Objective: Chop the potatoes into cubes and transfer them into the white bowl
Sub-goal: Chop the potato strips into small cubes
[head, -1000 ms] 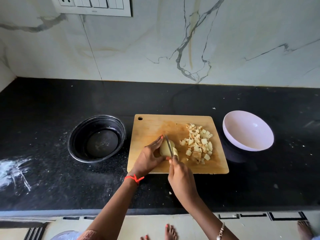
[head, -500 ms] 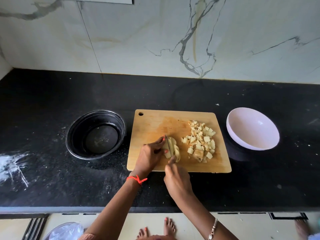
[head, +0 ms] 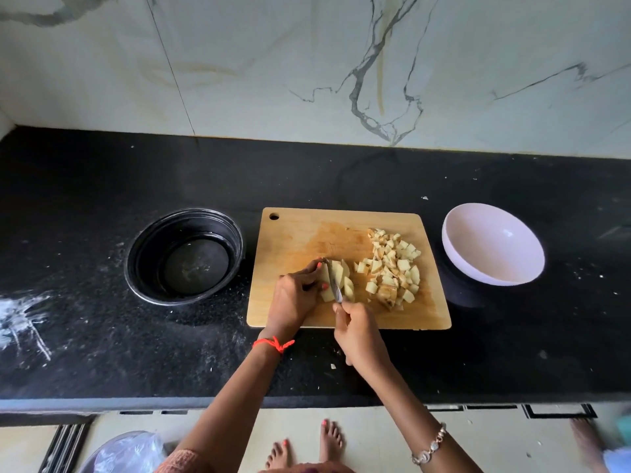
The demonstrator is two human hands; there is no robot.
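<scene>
The part-sliced potato lies on the wooden cutting board. Our left hand curls over it, and our right hand grips the knife, blade in the potato. Cut cubes are heaped just right, the white bowl beyond, a black bowl left.

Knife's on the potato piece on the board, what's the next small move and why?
Probably press the knife down to finish this cut. The right hand grips it with the blade across the potato piece, which the left hand holds on the cutting board. That piece is in slices, not cubes like the pile beside it, and the white bowl is empty.
</scene>
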